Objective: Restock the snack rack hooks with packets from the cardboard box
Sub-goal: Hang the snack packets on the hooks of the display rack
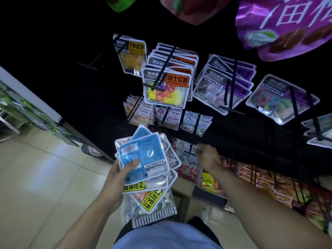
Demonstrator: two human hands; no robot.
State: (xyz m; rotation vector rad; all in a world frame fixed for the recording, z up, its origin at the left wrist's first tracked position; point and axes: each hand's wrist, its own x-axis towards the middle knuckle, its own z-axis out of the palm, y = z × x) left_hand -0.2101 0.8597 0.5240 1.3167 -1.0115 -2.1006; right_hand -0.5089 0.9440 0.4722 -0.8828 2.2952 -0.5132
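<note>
Against a dark snack rack [251,141] over pale floor tiles, the left hand [116,175] is gripping a fanned stack of packets [143,159] — light, slippery film, likely best pinched near the hang-hole edge — while the right hand [208,157] is reaching to a low hook [190,151] (its grasp cannot be told).

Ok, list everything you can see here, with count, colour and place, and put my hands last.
fanned packets: several, blue and silver, left hand
orange-label packets: a stack, middle hook
yellow-label packet: one in front, upper left hook
purple-label packets: a stack, right of middle
gummy packet: one in front, far right hook
small white packets: three hooks, lower row
purple bag: one, top right
cardboard box: one, brown, floor
left hand: grips the fan
right hand: at a low hook's packet
</note>
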